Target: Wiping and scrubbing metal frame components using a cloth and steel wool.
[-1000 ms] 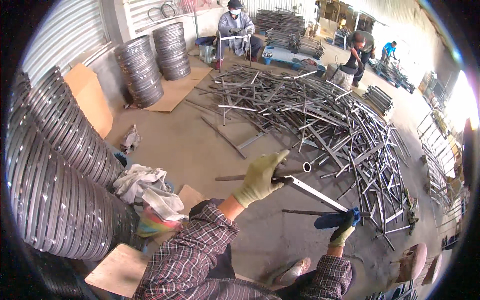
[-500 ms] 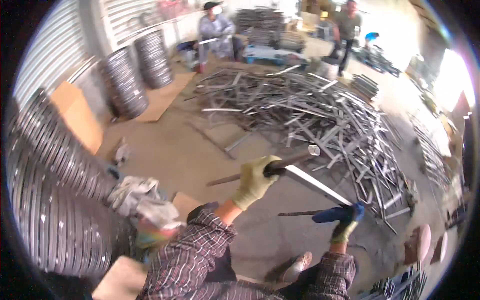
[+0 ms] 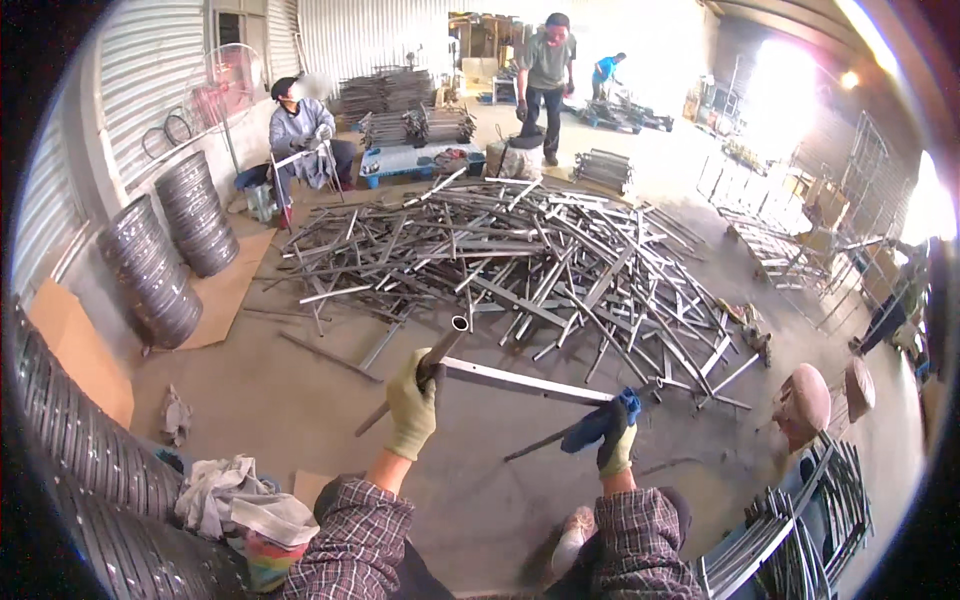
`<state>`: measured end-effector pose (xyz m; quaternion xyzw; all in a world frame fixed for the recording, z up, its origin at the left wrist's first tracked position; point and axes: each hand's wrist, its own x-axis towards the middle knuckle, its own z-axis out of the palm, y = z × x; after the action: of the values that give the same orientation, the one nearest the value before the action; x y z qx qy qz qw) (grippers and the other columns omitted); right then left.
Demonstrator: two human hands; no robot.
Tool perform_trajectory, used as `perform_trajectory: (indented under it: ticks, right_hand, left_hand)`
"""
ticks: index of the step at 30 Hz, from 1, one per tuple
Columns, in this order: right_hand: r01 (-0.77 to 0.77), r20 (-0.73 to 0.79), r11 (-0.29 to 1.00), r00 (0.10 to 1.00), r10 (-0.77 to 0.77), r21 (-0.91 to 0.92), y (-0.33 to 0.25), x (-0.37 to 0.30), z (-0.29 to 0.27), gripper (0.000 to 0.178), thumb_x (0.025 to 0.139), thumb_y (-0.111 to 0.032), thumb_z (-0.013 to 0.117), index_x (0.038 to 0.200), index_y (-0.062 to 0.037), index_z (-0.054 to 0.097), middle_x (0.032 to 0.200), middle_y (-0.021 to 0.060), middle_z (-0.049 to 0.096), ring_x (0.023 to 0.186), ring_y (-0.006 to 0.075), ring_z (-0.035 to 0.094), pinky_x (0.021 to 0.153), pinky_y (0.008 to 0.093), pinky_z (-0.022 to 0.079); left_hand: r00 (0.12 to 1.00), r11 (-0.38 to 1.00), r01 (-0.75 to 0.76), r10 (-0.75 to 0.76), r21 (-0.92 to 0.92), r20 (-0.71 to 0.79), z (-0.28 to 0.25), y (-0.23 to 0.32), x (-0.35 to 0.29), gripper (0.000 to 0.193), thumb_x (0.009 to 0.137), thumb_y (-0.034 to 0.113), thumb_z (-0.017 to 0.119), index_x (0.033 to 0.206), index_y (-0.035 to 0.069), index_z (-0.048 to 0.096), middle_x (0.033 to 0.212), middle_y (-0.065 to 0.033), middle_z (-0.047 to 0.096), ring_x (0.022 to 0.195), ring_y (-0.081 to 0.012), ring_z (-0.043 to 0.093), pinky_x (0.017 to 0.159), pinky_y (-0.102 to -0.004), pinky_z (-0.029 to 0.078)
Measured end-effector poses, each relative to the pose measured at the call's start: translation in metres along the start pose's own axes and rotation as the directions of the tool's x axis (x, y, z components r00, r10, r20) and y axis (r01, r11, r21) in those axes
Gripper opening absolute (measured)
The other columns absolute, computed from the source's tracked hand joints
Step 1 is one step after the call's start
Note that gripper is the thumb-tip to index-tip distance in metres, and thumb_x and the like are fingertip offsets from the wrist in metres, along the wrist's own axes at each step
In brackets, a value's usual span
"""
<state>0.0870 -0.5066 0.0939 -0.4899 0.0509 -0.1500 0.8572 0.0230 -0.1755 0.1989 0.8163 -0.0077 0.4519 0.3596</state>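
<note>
Gripping 1 metal frame (image 3: 520, 381) (metal pile (image 3: 520, 302) beyond): gloved left hand (image 3: 411, 405), gloved right hand (image 3: 614, 440)

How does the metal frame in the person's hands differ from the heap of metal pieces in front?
The held frame is a single piece; the heap is many pieces tangled together.
The held frame is up in the left hand and right hand; the heap lies on the floor.
Both show grey, metal-looking bars and tubes.
</note>
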Motion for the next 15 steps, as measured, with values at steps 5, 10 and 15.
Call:
perform_trajectory:
  ticks: [5, 10, 15]
  right_hand:
    - [-0.009, 0.059, 0.999, 0.998, 0.012, -0.051, 0.002, 0.007, -0.003, 0.013, 0.093, -0.021, 0.062, 0.098, -0.0113, 0.056, 0.081, 0.0011, 0.06, 0.074, 0.0141, 0.056, 0.071, 0.0288, 0.045]
    - [0.005, -0.014, 1.0, 1.0, -0.005, -0.03, 0.013, 0.005, -0.008, 0.022, 0.093, -0.023, 0.06, 0.111, -0.0107, 0.055, 0.091, -0.0018, 0.056, 0.083, 0.0118, 0.055, 0.078, 0.0275, 0.044]
    - [-0.007, 0.075, 1.0, 0.997, 0.005, 0.02, 0.012, 0.009, -0.017, 0.022, 0.096, -0.027, 0.057, 0.112, -0.0135, 0.05, 0.081, 0.0074, 0.06, 0.071, 0.0215, 0.061, 0.067, 0.0325, 0.051]
  left_hand:
    - [0.996, 0.998, -0.046, 0.043, -0.034, -0.081, -0.008, 0.003, -0.003, 0.031, 0.097, 0.027, 0.052, 0.116, 0.004, 0.058, 0.094, -0.0232, 0.061, 0.089, -0.0439, 0.061, 0.075, -0.0434, 0.048]
    - [0.996, 0.995, -0.066, 0.061, -0.078, -0.06, -0.002, -0.001, 0.002, 0.043, 0.099, 0.042, 0.047, 0.113, 0.004, 0.06, 0.09, -0.0213, 0.062, 0.085, -0.0429, 0.062, 0.072, -0.0438, 0.048]
    - [0.984, 0.979, 0.148, -0.131, -0.137, 0.125, -0.004, -0.009, -0.005, 0.023, 0.087, 0.012, 0.059, 0.107, 0.004, 0.063, 0.078, -0.0175, 0.06, 0.07, -0.0365, 0.059, 0.066, -0.0388, 0.047]
